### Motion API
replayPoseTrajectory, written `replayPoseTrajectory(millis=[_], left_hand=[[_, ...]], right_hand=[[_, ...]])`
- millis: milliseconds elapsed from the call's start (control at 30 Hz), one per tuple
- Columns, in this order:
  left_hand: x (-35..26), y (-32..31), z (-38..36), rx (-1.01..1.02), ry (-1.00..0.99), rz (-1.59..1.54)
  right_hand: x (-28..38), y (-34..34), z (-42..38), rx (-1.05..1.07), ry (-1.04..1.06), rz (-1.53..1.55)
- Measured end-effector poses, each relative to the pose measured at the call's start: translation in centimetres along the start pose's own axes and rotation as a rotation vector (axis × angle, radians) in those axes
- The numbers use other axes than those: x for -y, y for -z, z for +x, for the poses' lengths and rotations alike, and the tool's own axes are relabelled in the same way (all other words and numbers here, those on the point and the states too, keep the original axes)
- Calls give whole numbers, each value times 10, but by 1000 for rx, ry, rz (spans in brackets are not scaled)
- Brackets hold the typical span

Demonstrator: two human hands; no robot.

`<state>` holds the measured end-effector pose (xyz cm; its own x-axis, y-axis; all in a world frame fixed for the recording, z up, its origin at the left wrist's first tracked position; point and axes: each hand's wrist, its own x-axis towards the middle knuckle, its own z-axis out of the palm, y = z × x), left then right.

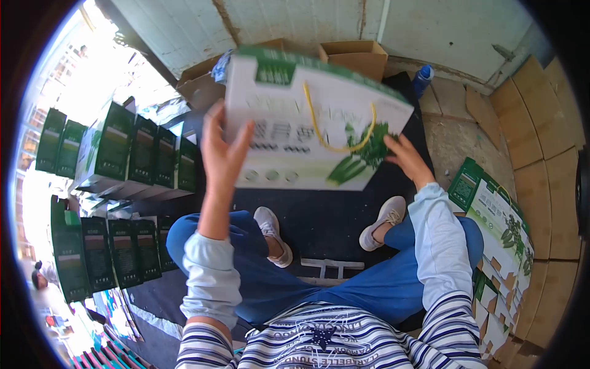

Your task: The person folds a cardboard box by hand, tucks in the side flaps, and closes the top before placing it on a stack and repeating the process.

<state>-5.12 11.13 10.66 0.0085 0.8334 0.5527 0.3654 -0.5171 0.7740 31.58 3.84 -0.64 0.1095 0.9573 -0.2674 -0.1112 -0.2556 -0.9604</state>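
A white and green gift box point(276, 132) with a yellow cord handle point(316, 123) and printed green vegetables is held up in front of me, slightly tilted. My left hand point(224, 144) is at its left side, thumb over the front face and fingers along the edge. On the right, my right hand point(409, 158) touches the lower right edge, fingertips on the front near the vegetable picture. The box's back and underside are hidden.
Green boxes stand in two rows point(144, 150) point(123, 252) at the left. Flat printed cartons point(491, 215) lie at the right beside stacked brown cardboard point(547, 203). Behind are an open brown carton point(353, 58) and a blue bottle point(423, 80). My shoes rest on a black mat point(319, 237).
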Motion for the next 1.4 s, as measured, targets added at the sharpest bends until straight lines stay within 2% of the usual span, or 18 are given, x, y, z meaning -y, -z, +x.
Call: replayPoseTrajectory(millis=[33, 167, 200, 300, 333, 367, 433, 467, 567, 633, 700, 733, 800, 1067, 1167, 1267, 1300, 1400], left_hand=[[-18, 25, 24, -41, -158, 291], [-124, 127, 101, -280, -192, 811], [-154, 155, 112, -268, -192, 882], [-184, 291, 175, -173, -406, 1099], [-205, 305, 176, -275, -268, 1048], [-213, 334, 183, -257, -257, 1088], [-223, 404, 192, -235, -207, 1168], [-226, 439, 192, -230, -160, 1212], [-250, 506, 168, -241, 32, 1289], [-268, 557, 145, -277, 77, 1319], [-276, 606, 135, -310, 11, 1336], [-241, 610, 139, -266, 97, 1300], [-236, 636, 129, -272, 157, 1279], [-193, 696, 140, -379, 149, 1586], [-180, 708, 138, -331, 145, 1636], [-153, 710, 121, -202, 297, 1684], [-129, 723, 112, -199, 239, 1690], [-108, 724, 88, -40, 247, 1472]], right_hand=[[15, -16, 11, 45, 61, 43], [109, -125, 3, 178, 299, 52], [127, -154, -4, 251, 357, 40], [154, -248, -27, 470, 544, 109], [156, -281, -32, 513, 554, 114], [159, -313, -46, 625, 509, 212], [160, -379, -70, 688, 453, 275], [164, -399, -79, 827, 454, 148], [164, -475, -123, 893, 423, 241], [170, -515, -152, 950, 428, 251], [176, -548, -176, 984, 434, 294], [163, -556, -170, 977, 358, 290], [158, -587, -177, 1007, 340, 318], [153, -662, -171, 989, 276, 327], [153, -676, -171, 976, 291, 351], [156, -689, -173, 951, 342, 317], [159, -690, -175, 937, 385, 267], [171, -701, -181, 943, 458, 172]])
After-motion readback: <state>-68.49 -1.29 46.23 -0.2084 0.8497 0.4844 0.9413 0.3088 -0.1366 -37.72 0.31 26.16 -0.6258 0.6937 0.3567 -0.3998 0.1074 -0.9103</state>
